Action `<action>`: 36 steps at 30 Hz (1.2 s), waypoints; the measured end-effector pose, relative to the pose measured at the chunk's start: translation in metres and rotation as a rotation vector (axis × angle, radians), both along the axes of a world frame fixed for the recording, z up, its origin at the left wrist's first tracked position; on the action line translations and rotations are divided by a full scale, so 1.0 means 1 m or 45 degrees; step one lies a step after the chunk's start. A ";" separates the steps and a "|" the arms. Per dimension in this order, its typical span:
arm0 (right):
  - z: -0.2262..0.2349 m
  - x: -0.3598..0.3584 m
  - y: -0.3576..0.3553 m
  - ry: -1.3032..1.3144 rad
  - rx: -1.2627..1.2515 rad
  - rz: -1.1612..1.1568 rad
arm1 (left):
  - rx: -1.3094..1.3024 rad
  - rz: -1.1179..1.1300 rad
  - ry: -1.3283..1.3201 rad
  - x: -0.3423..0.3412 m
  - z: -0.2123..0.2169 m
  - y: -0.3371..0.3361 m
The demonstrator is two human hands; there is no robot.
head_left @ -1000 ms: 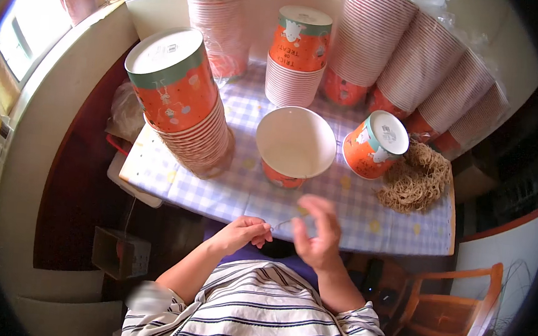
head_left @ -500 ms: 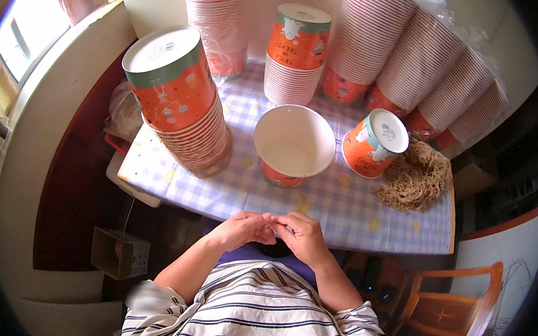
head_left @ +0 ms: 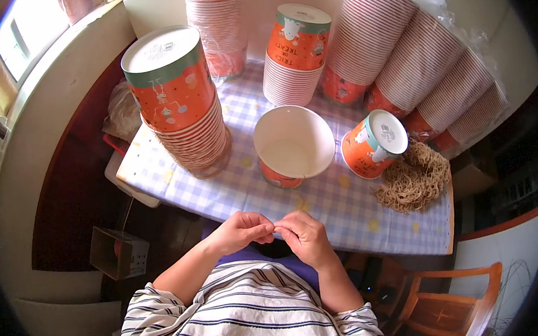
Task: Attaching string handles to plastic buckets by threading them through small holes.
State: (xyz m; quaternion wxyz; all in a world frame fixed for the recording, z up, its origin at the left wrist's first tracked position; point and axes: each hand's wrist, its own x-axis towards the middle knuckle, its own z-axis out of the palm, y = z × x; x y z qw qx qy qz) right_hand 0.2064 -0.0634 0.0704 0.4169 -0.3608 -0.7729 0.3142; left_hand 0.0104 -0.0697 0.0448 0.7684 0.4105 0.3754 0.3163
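My left hand [head_left: 244, 232] and my right hand [head_left: 305, 236] meet fingertip to fingertip at the table's near edge. Both are closed in a pinch; whatever sits between the fingers is too small to make out. Just beyond them stands an upright paper bucket [head_left: 294, 141], white inside and orange outside, its mouth facing up. To its right an orange paper bucket [head_left: 370, 144] rests upside down. A tangled heap of tan twine [head_left: 417, 178] lies against that bucket's right side. On the left rises a tall stack of upturned orange buckets [head_left: 174, 99] with green bands.
Another upturned bucket stack [head_left: 295, 57] stands at the back middle. Several plastic-wrapped stacks of buckets [head_left: 371, 44] line the back right, and one wrapped stack [head_left: 215, 21] the back left. A checked cloth [head_left: 217, 195] covers the table. A wooden chair [head_left: 449, 305] stands right, a cardboard box [head_left: 119, 253] left below.
My fingers have shifted a little: the left hand has curled more, and both hands' fingertips now press together in a pinch. The buckets and twine stay in place.
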 end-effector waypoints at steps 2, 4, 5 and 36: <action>0.000 -0.001 -0.001 0.008 0.003 0.001 | 0.046 0.010 0.000 0.000 -0.001 -0.001; 0.003 -0.001 -0.003 -0.047 -0.061 0.019 | 0.117 0.037 0.020 0.001 -0.001 -0.002; 0.003 0.000 -0.003 -0.048 -0.054 0.017 | 0.124 0.035 0.019 0.001 0.000 -0.002; 0.006 -0.001 -0.011 -0.037 0.139 0.070 | 1.040 0.142 0.598 0.008 0.021 -0.015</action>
